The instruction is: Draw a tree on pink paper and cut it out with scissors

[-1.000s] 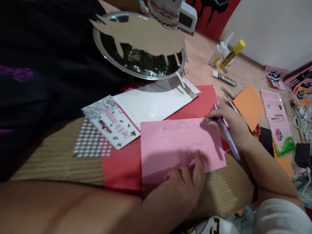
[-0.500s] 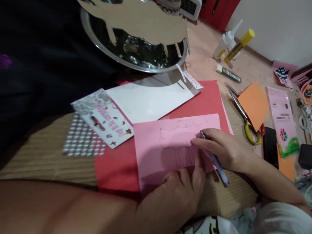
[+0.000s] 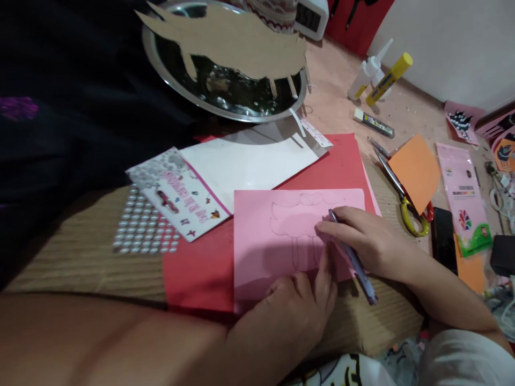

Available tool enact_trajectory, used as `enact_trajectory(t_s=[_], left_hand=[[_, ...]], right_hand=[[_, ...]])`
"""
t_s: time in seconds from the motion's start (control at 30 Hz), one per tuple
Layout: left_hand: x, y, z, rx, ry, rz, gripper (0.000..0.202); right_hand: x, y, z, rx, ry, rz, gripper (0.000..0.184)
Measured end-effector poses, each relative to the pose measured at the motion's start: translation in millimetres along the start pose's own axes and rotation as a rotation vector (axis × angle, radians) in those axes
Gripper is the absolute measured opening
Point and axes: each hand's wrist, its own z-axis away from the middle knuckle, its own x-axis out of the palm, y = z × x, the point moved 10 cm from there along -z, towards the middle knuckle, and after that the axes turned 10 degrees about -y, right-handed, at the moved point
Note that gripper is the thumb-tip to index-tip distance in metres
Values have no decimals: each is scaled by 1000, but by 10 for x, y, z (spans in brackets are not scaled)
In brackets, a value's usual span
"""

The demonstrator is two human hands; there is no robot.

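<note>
On a pink sheet of paper [image 3: 253,246] there is a thin grey line drawing: a wavy-edged body with long narrow legs, like a sheep. My right hand [image 3: 370,241] is closed around a purple mechanical pencil [image 3: 358,271]; its tip is near the upper right of the drawing, and I cannot tell whether it touches the paper. My left hand [image 3: 292,313] rests on the sheet's lower edge, index finger stretched toward the drawn legs and the other fingers loosely bent. Beneath the pink sheet lies red paper [image 3: 193,289].
A metal tray [image 3: 185,96] bearing a cardboard animal cutout [image 3: 241,45] stands behind. Left are a white sticker package [image 3: 257,166] and silvery gem stickers [image 3: 140,225]. Rightward lie scissors [image 3: 414,220], orange paper [image 3: 416,171], a phone [image 3: 443,241], and a yellow glue tube [image 3: 390,79].
The pink sheet has turned slightly and sits straighter, shifted a little right over the sticker package. Both hands keep nearly the same pose. The camera view has shifted slightly.
</note>
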Motion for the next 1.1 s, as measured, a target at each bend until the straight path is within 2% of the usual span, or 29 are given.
enact_trajectory(t_s=[0.1,0.17,0.33,0.43,0.57,0.7,0.77,0.87,0.93,1.03,1.1], left_hand=[[-35,-21,-3,21,14,1,36],[-93,-44,-3,41,31,2,35],[-122,-93,-7,33,17,-3,41],[-108,-58,5,56,39,-22,40],[-113,-49,11,63,53,-39,38],[-134,-67,10,63,30,-37,36],[-115,-61,13,73,1,-33,36],[-122,-59,26,73,26,-24,36],[-134,-58,30,73,47,-20,35],[-125,-57,17,81,25,-31,35],[-117,-62,8,79,4,-51,36]], right_hand=[[-12,-5,7,-27,14,-6,33],[22,28,-31,11,-36,-81,31],[146,261,-87,313,-128,-446,35],[172,309,-72,392,-135,-498,35],[154,301,-76,386,-127,-458,31],[174,318,-74,389,-131,-462,35],[141,284,-76,331,-111,-408,30],[91,168,-102,208,-100,-299,19],[118,180,-124,241,-126,-321,24],[195,271,-125,367,-167,-408,35],[177,243,-128,321,-145,-363,28]])
